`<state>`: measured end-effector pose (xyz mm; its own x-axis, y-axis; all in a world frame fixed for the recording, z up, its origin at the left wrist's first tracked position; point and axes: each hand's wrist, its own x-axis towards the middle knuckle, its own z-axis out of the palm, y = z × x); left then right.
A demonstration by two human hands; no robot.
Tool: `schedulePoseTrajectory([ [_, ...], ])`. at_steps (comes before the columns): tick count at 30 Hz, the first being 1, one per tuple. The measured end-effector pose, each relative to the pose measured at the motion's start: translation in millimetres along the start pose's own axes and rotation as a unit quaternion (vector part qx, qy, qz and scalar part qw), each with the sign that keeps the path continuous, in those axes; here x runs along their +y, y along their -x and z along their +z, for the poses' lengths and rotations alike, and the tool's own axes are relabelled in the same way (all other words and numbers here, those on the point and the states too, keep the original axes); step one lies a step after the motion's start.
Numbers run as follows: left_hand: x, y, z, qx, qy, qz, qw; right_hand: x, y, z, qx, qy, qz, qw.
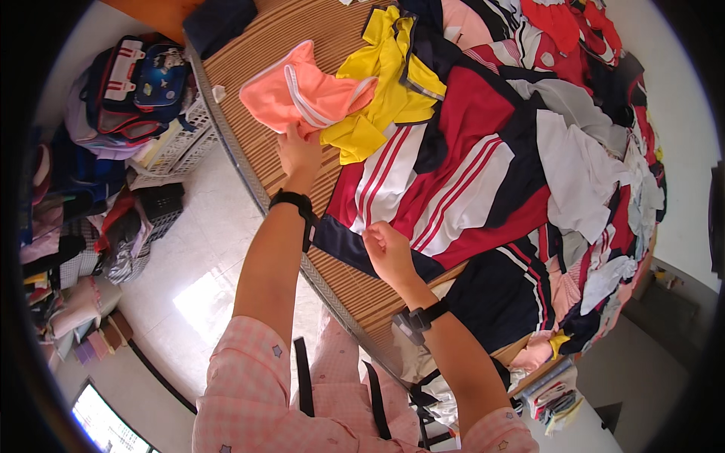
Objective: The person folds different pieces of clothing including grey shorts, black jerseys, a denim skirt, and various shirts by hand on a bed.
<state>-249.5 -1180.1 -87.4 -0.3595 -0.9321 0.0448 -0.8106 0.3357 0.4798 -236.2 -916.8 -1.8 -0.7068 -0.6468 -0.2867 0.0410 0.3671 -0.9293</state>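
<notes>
A coral-pink garment with white trim (298,90) lies bunched near the left edge of the bed. My left hand (300,153) is at its near edge, fingers closed on the cloth. Beside it, to the right, a yellow garment with dark trim (385,83) is crumpled and partly under the coral one. A large tracksuit garment in dark red, white and navy (461,177) spreads across the middle. Over its near edge my right hand (389,255) has its fingers curled together, pinching the striped fabric. Dark bands are on both my wrists.
A heap of clothes (581,166) covers the right side of the brown ribbed mat (226,64). Left, on the pale tiled floor (208,234), stand a white basket (170,155) with backpacks (136,90) on it and piles of clothes. Folded items (551,392) are stacked at lower right.
</notes>
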Motion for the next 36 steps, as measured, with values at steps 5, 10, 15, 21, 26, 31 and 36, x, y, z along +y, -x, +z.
schedulePoseTrajectory([
  [5,30.7,-36.7,-28.2,-0.016,-0.043,0.022,0.999,-16.5,2.5,-23.7,0.014,0.065,0.032,0.997],
  [10,80.4,-44.2,-115.7,-0.178,0.141,0.126,0.966,-59.0,-12.7,-44.2,0.006,-0.114,0.234,0.965],
  [15,104.3,63.1,-190.3,-0.318,0.202,0.117,0.919,-111.2,-4.9,-35.2,-0.076,-0.503,0.312,0.802],
  [21,140.2,242.5,-245.9,-0.486,0.299,0.109,0.814,-139.1,93.7,-88.1,0.092,-0.424,0.271,0.859],
  [26,166.8,307.6,-294.4,-0.566,0.258,0.378,0.686,-171.4,246.7,-186.5,0.081,-0.134,0.320,0.934],
  [31,223.2,359.3,-286.3,-0.475,0.263,0.605,0.582,-186.8,388.4,-227.1,0.137,0.172,0.168,0.961],
  [36,279.0,482.0,-274.3,-0.905,0.183,0.254,0.287,-193.0,520.9,-255.9,0.200,0.178,0.139,0.953],
])
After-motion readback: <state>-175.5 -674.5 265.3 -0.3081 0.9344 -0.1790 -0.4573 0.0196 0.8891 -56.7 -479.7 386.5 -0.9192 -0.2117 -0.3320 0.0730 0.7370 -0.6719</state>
